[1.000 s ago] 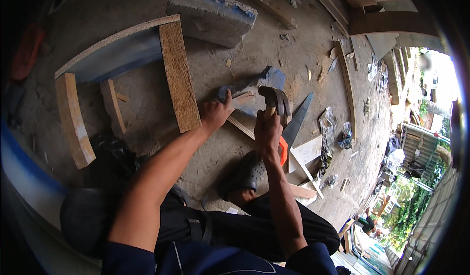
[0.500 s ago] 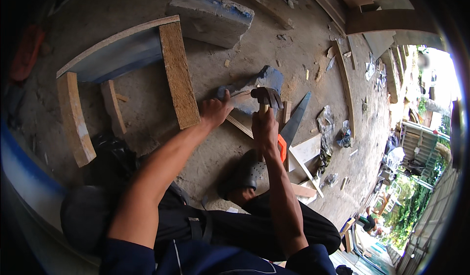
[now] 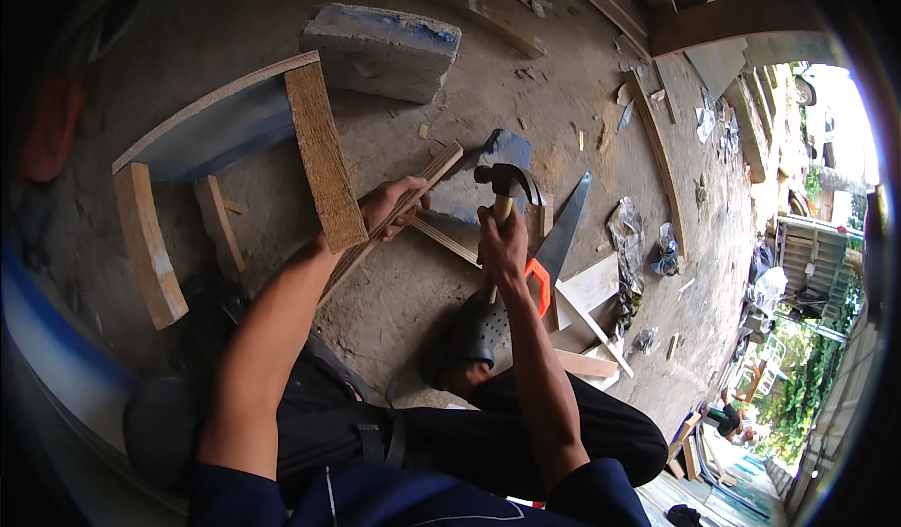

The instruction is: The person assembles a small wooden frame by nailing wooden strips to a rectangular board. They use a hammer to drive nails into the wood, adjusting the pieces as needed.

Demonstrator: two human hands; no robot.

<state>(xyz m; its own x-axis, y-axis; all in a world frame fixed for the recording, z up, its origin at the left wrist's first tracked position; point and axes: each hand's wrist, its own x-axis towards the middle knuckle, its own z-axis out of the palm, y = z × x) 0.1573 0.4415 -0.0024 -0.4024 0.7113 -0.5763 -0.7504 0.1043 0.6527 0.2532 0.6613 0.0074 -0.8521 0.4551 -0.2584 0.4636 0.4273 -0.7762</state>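
My left hand (image 3: 392, 205) is wrapped round a long wooden strip (image 3: 439, 163), which slants from the lower left up to its far end over a rough, blue-stained block (image 3: 460, 197). In my right hand (image 3: 504, 244) is a claw hammer (image 3: 508, 181), gripped by its wooden handle with the dark metal head up. The head hangs over the right part of the block, apart from the strip. Another thin strip (image 3: 447, 244) lies on the ground between my hands.
A wooden frame (image 3: 321, 142) stands left of my left hand. Beyond it sits a concrete block (image 3: 380, 53). A handsaw (image 3: 567, 217) with an orange handle lies right of the hammer, near wood scraps and crumpled plastic (image 3: 626, 236). My shoe (image 3: 477, 335) is below my right hand.
My left hand has moved left, and the wooden strip now lies at a steeper slant with more of it showing. The hammer has stayed near the block, in my right hand.
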